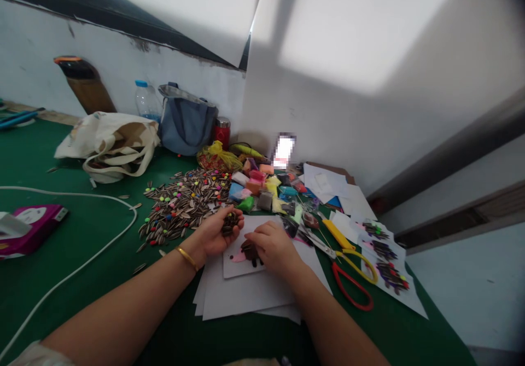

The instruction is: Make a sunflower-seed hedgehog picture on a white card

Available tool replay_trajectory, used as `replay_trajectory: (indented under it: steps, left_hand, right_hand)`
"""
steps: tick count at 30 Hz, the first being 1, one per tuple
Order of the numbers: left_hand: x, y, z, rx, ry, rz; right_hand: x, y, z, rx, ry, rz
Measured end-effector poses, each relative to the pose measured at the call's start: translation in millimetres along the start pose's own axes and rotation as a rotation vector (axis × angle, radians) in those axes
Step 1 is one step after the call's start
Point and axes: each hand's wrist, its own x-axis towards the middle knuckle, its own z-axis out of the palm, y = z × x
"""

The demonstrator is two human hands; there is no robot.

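My left hand (219, 230) is cupped with its fingers curled round several sunflower seeds (230, 224). Just right of it, my right hand (274, 247) has its fingertips pinched together over a brown and pink clay hedgehog (248, 250) on a small white sheet (235, 270). The fingers and palm cover the hedgehog's right part, and whatever lies in the pinch is hidden. Beneath the small sheet lie larger white papers (246, 303). A spread of striped sunflower seeds (192, 196) mixed with small coloured balls sits beyond my left hand.
Red and yellow scissors (353, 278) and a yellow cutter (338, 234) lie right of the papers. Finished seed hedgehogs (391, 276) rest farther right. Clay packets (264, 199), a propped phone (284, 150) and bags (186, 122) stand behind. A white cable (123, 199) crosses the left.
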Motion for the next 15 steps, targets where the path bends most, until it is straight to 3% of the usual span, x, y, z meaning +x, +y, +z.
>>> replay_trajectory:
  steps: [8, 15]
  left_hand:
    - [-14.0, -5.2, 10.9, -0.175, -0.081, -0.067]
    - [-18.5, -10.3, 16.0, -0.142, -0.073, -0.105]
  right_hand:
    - [-0.3, -13.7, -8.6, -0.019, 0.299, 0.147]
    - [3.0, -15.7, -9.7, -0.031, 0.254, 0.220]
